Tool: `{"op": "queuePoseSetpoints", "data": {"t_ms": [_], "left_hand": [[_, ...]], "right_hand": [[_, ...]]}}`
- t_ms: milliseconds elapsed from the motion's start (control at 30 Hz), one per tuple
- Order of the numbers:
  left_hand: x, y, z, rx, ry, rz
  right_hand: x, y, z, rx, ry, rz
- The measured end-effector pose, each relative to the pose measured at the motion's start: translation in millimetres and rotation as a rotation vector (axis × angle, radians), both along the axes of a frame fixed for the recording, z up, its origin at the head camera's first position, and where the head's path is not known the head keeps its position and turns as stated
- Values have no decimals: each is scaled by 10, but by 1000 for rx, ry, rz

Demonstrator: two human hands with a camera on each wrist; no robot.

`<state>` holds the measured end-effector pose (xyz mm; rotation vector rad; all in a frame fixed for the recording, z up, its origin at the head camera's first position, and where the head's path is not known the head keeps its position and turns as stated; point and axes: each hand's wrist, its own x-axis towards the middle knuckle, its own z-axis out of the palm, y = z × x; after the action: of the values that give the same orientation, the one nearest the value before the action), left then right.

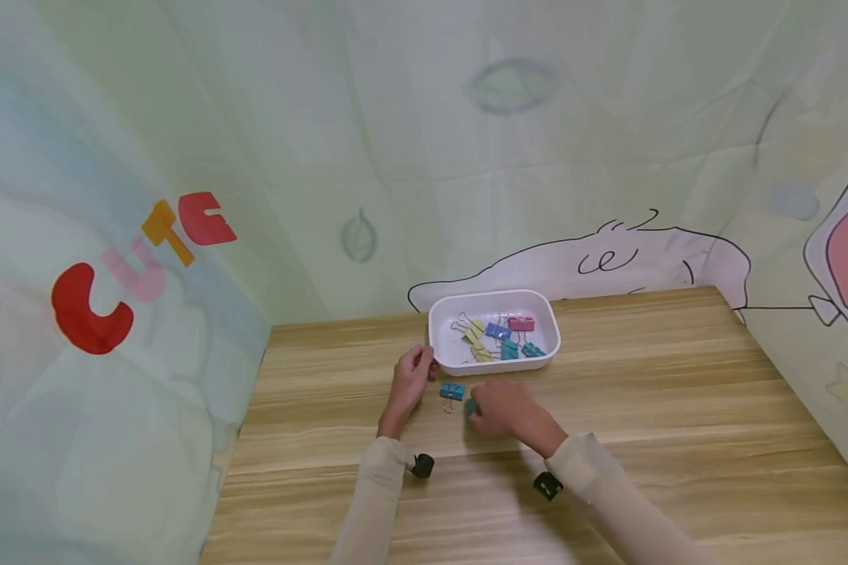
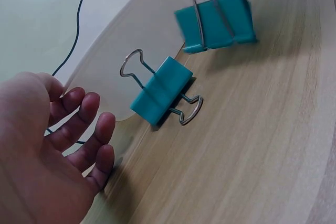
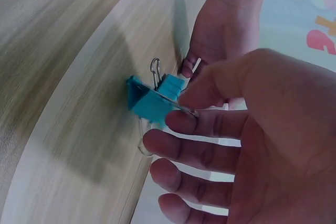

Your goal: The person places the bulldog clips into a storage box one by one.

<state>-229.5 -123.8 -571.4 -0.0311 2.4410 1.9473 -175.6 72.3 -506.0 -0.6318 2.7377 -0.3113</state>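
Note:
My right hand (image 1: 503, 408) pinches a teal binder clip (image 2: 216, 23) by a wire handle between thumb and index finger, just above the table; the other fingers are loosely bent. Beside it, a second teal binder clip (image 1: 452, 391) lies on the wood, its wire handles spread out. My left hand (image 1: 411, 384) is at the near left corner of a white plastic tray (image 1: 495, 370), thumb and index finger holding its rim. Inside the tray lie several binder clips: yellow (image 1: 474, 331), blue (image 1: 498, 331), pink (image 1: 520, 323) and teal (image 1: 509, 350).
The wood-grain table (image 1: 650, 408) reaches back to a printed cloth (image 1: 424, 157) with coloured letters at the left. The tray stands near the table's back edge. A black wrist device (image 1: 422, 466) sits by the left cuff, another (image 1: 548, 486) by the right.

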Motion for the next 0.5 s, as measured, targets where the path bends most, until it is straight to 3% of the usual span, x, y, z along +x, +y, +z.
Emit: {"op": "queuePoseSetpoints", "data": {"t_ms": [233,500], "left_hand": [[7,2,11,-2,-9,-3],[13,1,22,-3,-7,-6]], "right_hand": [[-2,14,23,2,-9,-3],[-40,63,171,-30,13,22]]}}
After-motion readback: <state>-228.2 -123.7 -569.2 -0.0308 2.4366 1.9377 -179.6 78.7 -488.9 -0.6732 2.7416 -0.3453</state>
